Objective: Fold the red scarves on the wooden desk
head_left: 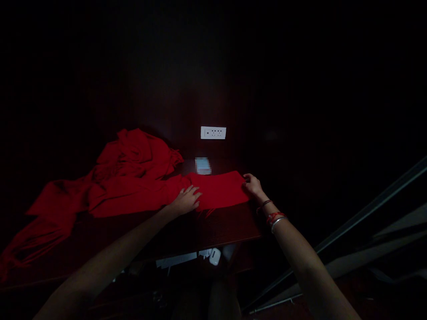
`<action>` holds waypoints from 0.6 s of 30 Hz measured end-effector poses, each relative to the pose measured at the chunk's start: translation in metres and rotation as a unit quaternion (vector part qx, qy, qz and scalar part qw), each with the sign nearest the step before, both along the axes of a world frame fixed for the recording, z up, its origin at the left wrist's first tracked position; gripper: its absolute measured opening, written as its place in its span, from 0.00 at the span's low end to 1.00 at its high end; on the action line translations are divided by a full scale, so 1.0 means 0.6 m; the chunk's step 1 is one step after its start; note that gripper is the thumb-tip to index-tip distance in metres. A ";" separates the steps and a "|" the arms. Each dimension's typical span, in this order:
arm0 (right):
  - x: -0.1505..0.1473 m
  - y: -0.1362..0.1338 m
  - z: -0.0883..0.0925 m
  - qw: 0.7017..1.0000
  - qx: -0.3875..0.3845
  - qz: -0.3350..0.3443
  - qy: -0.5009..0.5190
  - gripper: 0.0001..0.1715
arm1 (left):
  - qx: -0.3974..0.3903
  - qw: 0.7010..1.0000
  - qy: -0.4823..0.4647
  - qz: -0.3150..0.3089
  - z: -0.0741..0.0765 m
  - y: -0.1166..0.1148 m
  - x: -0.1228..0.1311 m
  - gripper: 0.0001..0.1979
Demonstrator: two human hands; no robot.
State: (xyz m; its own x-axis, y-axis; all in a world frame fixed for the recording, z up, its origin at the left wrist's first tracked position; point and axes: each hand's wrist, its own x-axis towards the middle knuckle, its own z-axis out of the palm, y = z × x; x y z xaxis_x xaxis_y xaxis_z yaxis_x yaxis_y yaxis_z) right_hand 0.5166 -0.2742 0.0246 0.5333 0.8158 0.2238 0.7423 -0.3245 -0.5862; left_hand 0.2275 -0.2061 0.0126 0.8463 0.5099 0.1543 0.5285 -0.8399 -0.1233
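Observation:
A long red scarf (220,190) with fringes lies across a dark wooden tabletop (230,224). Its right part is flat and smooth, while toward the left it turns wrinkled. My left hand (187,200) rests on the smooth part, fingers spread over the fabric. At the right end of the scarf, my right hand (252,184) has its fingers curled in at the edge, gripping the cloth. More red fringed fabric (136,153) is heaped at the back left; I cannot tell whether it is one piece with the scarf.
A white power socket (213,133) sits on the dark wall behind. A small pale blurred item (203,165) lies at the back of the table. Under the tabletop are papers (176,260) and a white rounded object (215,256). The surroundings are very dark.

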 end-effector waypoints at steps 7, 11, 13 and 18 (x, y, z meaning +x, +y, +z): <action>0.001 0.012 0.050 0.989 0.133 0.044 0.048 0.18 | 0.083 0.996 -0.011 0.013 0.026 -0.015 0.019 0.15; 0.005 -0.004 0.018 0.985 0.095 0.022 0.146 0.14 | 0.102 0.993 -0.015 0.052 0.020 -0.005 0.014 0.16; 0.003 -0.011 0.003 0.980 0.093 0.014 0.177 0.13 | 0.073 0.995 0.010 0.069 0.016 0.005 0.007 0.15; -0.027 0.002 0.031 0.955 0.125 0.018 0.269 0.13 | 0.034 0.999 -0.013 0.002 0.018 0.030 -0.024 0.16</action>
State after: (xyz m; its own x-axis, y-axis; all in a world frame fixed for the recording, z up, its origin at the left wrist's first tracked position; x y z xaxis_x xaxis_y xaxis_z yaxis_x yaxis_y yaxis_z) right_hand 0.5007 -0.2731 0.0429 0.5984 0.7928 0.1156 0.3200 -0.1042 -0.9417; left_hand 0.2130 -0.1879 0.0232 0.8395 0.5005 0.2116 0.5356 -0.8280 -0.1660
